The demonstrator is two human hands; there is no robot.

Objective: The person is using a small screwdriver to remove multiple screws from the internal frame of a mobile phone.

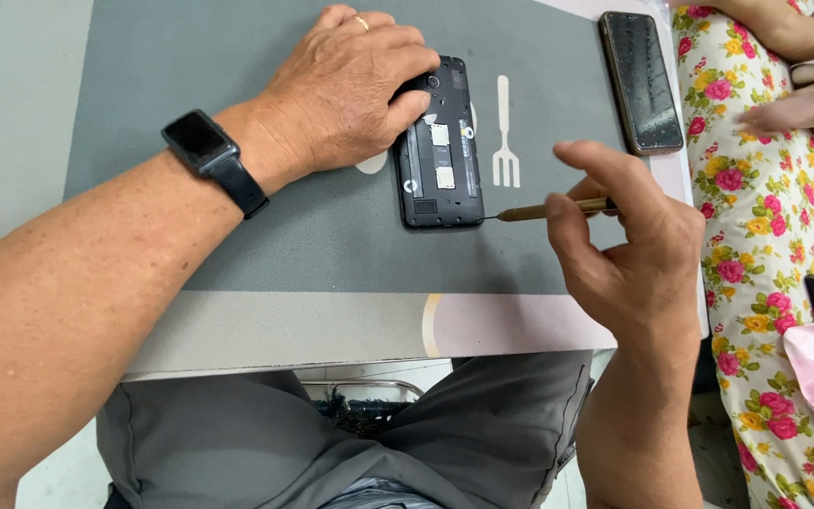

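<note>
A black phone with its back cover off lies face down on a grey mat, showing card slots and inner parts. My left hand rests on the phone's upper left corner, fingers pressing it down; a black watch is on that wrist. My right hand pinches a thin brass-coloured screwdriver whose fine tip touches the phone's lower right corner.
A second dark phone lies screen up at the mat's far right. Another person in flowered cloth sits at the right, one hand near the table edge. The table's near edge runs above my lap.
</note>
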